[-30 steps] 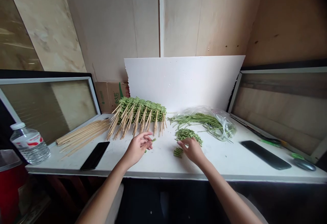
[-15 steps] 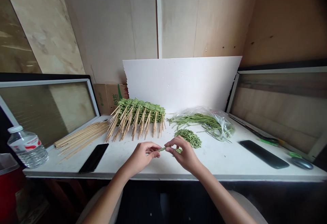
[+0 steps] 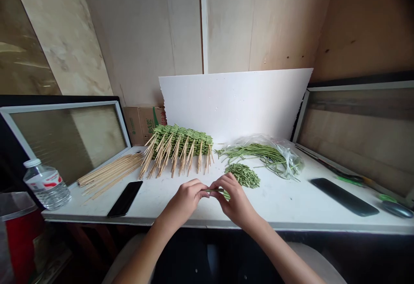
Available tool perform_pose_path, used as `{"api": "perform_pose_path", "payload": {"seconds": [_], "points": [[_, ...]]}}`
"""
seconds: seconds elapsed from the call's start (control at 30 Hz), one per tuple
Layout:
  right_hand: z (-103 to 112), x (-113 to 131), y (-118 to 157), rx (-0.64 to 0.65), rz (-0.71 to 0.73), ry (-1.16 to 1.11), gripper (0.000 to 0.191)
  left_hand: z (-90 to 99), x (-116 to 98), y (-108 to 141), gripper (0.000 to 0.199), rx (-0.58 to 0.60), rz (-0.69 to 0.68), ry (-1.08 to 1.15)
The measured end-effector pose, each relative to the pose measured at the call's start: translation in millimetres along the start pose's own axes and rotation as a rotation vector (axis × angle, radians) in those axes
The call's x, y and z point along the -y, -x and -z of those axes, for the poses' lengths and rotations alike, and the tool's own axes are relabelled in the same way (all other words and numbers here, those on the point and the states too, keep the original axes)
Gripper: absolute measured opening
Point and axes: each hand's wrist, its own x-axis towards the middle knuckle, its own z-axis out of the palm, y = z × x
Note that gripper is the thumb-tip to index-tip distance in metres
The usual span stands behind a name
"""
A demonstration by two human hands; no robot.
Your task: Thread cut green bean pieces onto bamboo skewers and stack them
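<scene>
My left hand [image 3: 186,198] and my right hand [image 3: 235,201] meet fingertip to fingertip above the front of the table. Both pinch a thin green long bean [image 3: 216,190], mostly covered by the fingers. More green bean shows under my right palm. Just behind that hand lies a heap of short-cut bean pieces [image 3: 244,176]. Farther back, whole long beans [image 3: 258,151] spill from a clear plastic bag [image 3: 291,163]. To the left stands a stack of skewered bean pieces [image 3: 181,139], its bamboo sticks fanning toward me.
Loose bamboo skewers [image 3: 113,171] lie at the left, beside a black phone [image 3: 125,199] and a water bottle [image 3: 48,185]. A dark flat slab [image 3: 344,197] and a computer mouse [image 3: 397,209] rest at the right. A white foam board [image 3: 236,107] stands along the back.
My left hand has come closer to my right, and their fingertips now nearly touch over the bean. The camera has turned slightly left, so the whole scene sits a little farther right.
</scene>
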Motion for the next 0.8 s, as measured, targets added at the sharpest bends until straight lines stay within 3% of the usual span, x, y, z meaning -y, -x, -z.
{"api": "perform_pose_path", "payload": {"seconds": [0.2,0.53,0.7,0.8], "points": [[-4,5,2,-0.049,0.021,0.040,0.023,-2.3,-2,3,0.033,-0.003,-0.121,-0.173],[-8,-2,5,-0.028,-0.211,-0.285,0.025,-6.4,6,0,0.034,0.002,-0.144,0.105],[-6,-5,3,0.009,-0.197,-0.322,0.017,-8.8,8,-1,0.037,0.031,-0.081,0.199],[-2,-4,1,-0.022,-0.131,-0.234,0.014,-7.1,6,-3,0.029,-0.006,-0.043,0.214]]}}
